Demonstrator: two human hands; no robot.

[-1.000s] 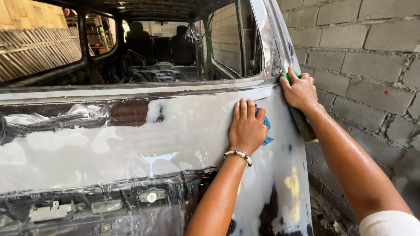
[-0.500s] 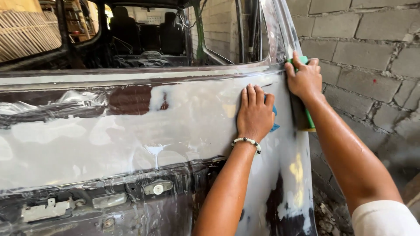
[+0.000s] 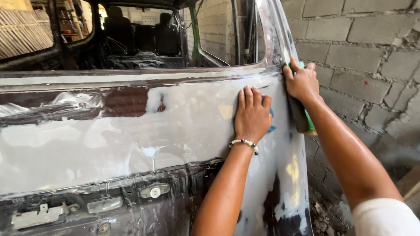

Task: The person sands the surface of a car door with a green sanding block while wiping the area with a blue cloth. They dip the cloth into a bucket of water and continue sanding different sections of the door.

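**Two hands on a grey car panel**

The left hand is laid flat on the grey car panel, with the fingers spread a little. A blue sheet is pressed under the palm, and only its edge peeks out on the right side. A bead bracelet is worn on that wrist.

The right hand is wrapped around the right edge of the panel, near the top corner. A green and dark block is held there, and it hangs down along the edge below the hand.

The panel is covered with pale grey patches, and dark brown paint is seen at the top and bottom. Car seats can be seen through the window opening above. A grey block wall stands just beside the car on the right.
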